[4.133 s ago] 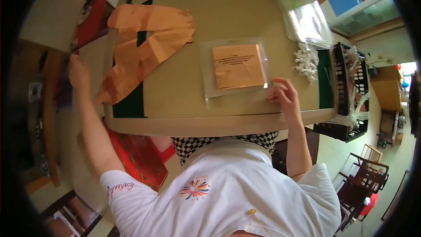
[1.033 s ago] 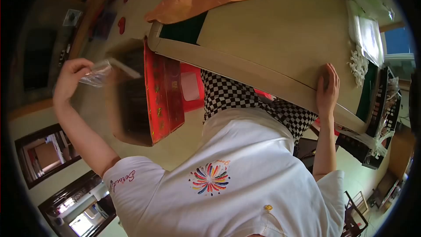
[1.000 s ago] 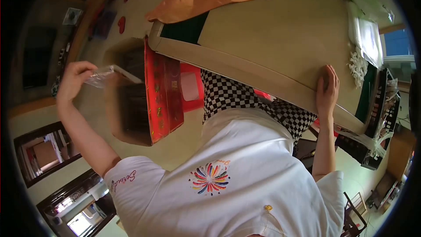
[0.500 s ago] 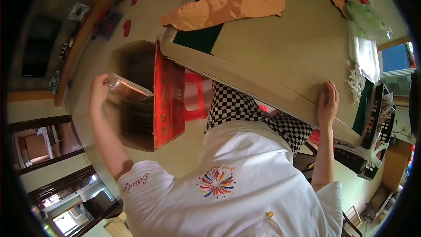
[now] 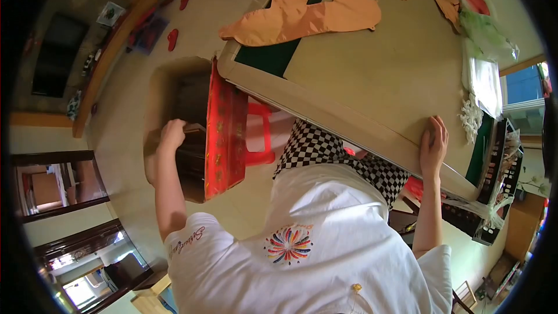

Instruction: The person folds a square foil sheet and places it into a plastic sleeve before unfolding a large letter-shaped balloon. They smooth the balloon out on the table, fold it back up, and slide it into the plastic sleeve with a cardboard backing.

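Observation:
My left hand (image 5: 172,135) is closed at the mouth of a red cardboard box (image 5: 224,134), gripping the edge of a flat clear packet (image 5: 195,130). Most of that packet is hidden in the box's shadow. My right hand (image 5: 433,144) rests on the near edge of the beige table (image 5: 372,64), its fingers extended and holding nothing. Orange shiny cut pieces (image 5: 308,17) lie across the table's far side, over a patch of green surface.
A red stool (image 5: 261,134) stands behind the box, under the table. White strings (image 5: 471,117) and clear plastic bags (image 5: 487,84) are at the table's right end, beside a black rack (image 5: 504,168). Red slippers (image 5: 172,39) lie on the floor at upper left.
My left hand has moved right and down to the box with the packet, which now shows much less. My right hand stays on the table edge. The view has shifted slightly.

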Available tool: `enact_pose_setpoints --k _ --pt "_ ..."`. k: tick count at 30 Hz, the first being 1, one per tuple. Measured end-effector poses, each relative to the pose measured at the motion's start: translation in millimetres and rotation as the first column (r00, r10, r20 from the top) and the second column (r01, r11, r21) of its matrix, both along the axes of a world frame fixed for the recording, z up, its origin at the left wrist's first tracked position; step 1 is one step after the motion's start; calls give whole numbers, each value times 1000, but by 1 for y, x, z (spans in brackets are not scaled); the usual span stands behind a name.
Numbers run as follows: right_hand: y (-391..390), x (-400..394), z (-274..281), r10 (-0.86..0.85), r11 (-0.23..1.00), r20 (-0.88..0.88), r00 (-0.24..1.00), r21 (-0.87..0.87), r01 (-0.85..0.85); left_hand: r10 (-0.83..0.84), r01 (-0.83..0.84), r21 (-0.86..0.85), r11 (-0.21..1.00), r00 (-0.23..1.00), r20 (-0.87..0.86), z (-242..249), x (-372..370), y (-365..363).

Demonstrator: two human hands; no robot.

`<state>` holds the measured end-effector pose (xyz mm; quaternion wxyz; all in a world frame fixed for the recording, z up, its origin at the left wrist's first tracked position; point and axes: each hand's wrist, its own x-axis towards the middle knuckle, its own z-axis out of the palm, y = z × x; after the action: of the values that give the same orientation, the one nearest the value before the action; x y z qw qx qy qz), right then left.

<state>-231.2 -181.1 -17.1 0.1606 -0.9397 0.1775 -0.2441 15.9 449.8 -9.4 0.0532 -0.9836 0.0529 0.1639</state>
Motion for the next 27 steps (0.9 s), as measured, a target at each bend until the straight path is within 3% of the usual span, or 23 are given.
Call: enact_pose_setpoints --k 2,3,4,5,6,7,8,9,12,13,14,16,18,20,22,24,27 --pt "0 2 -1 12 1000 18 1000 -13 -11 -15 29 119 992 993 -114 -45 1 23" --pt "1 3 -2 9 1000 13 1000 -1 -9 112 -88 160 983 982 -150 -63 -4 30" --pt "1 3 -2 4 1000 10 1000 9 -4 273 -252 133 959 944 -184 -126 0 80" --pt "0 2 -1 -11 1000 8 1000 13 11 66 222 442 869 834 -548 -104 -9 59" --pt "0 2 0 -6 1000 17 1000 15 5 102 114 326 938 812 -575 -49 -30 11" --pt "2 3 0 -7 1000 26 1000 15 7 50 70 202 977 843 -535 -93 -39 56" --pt "3 2 1 -9 1000 28 1000 15 9 -8 126 211 969 875 -485 -156 -42 110" --pt "4 1 3 -8 1000 27 1000 15 7 -87 230 203 952 836 -542 -106 -45 63" --pt "8 0 9 -3 1000 20 1000 20 3 -64 130 143 981 916 -395 -166 -18 98" --pt "8 1 11 5 1000 13 1000 29 -6 -34 130 212 969 913 -407 -155 -4 83" --pt "7 3 14 20 999 9 1000 40 -21 4 124 282 951 911 -413 -120 8 58" --pt "3 4 24 31 996 -36 999 90 -28 142 -134 205 970 989 -28 -51 20 10" --pt "-4 13 33 49 988 -65 997 153 -38 116 -115 -50 992 993 34 33 32 -53" --pt "-11 35 38 80 985 -69 994 156 -69 -68 227 -333 915 901 429 66 45 -104" --pt "-20 71 42 140 981 -51 989 139 -132 -59 292 -424 857 874 483 83 69 -157" --pt "-21 109 38 216 971 -30 976 114 -212 -165 368 -372 852 864 476 89 104 -203" --pt "-21 159 30 274 952 23 962 137 -274 -209 439 -478 761 863 459 60 173 -242"
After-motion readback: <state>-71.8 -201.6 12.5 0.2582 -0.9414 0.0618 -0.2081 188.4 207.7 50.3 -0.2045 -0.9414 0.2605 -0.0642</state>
